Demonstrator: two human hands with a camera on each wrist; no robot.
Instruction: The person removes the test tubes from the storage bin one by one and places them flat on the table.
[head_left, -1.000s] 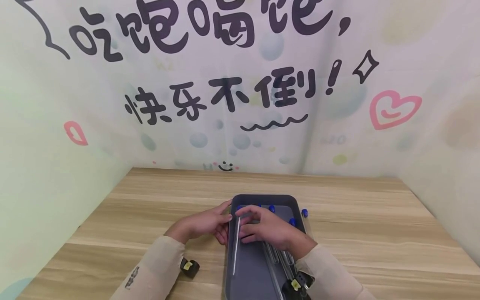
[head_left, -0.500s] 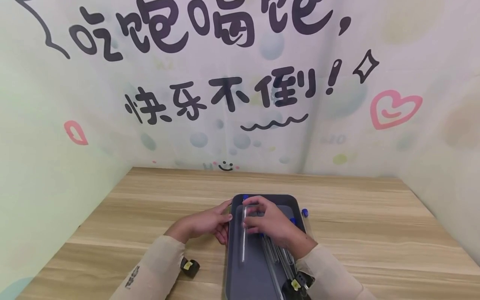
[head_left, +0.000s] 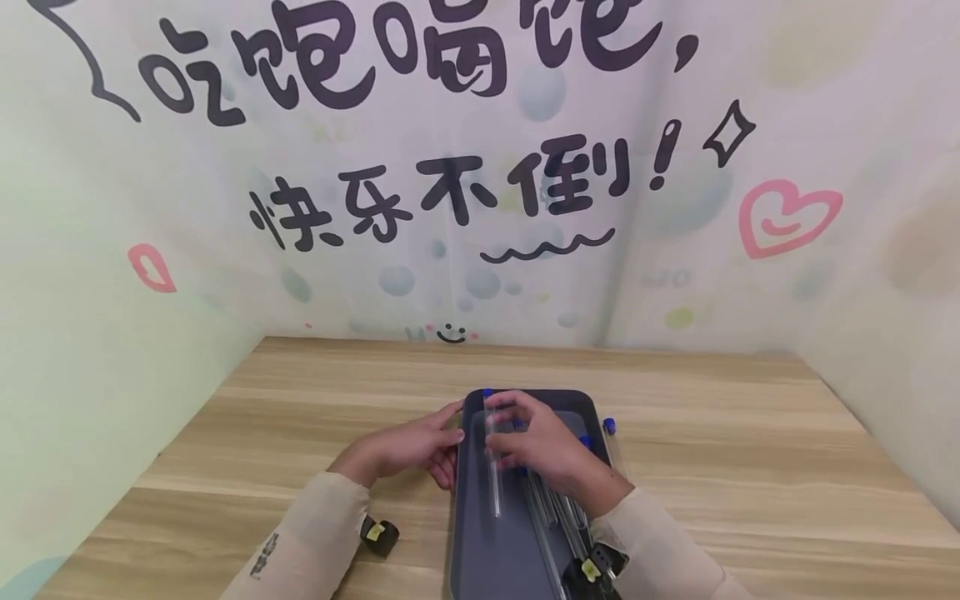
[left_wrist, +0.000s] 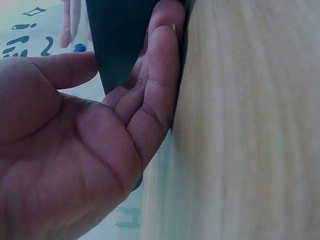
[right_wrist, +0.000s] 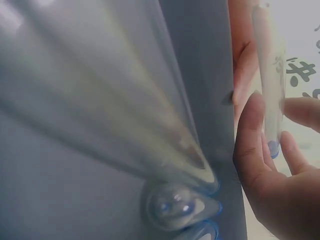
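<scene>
My right hand (head_left: 546, 442) pinches a clear test tube (head_left: 496, 493) with a blue cap between thumb and fingers. The tube is over the left part of a dark grey tray (head_left: 491, 567), its cap at the far end. In the right wrist view the raised tube (right_wrist: 272, 65) shows between the fingertips, apart from the others. My left hand (head_left: 412, 446) holds the tray's left side, thumb at the rim; in the left wrist view its fingers (left_wrist: 150, 95) lie along the outer wall. Several more test tubes (head_left: 551, 558) lie in the tray, partly hidden by my right hand and wrist.
Another blue-capped tube (head_left: 610, 427) lies just outside the tray's right wall. The wooden table (head_left: 750, 467) runs back to a printed cloth wall (head_left: 420, 292). A dark camera (head_left: 380, 535) sits at my left wrist, another (head_left: 588, 575) at my right.
My right hand has lifted the test tube from the tray's left side and shifted it slightly right. Its lower end now swings a little to the right. The left hand stays put.
</scene>
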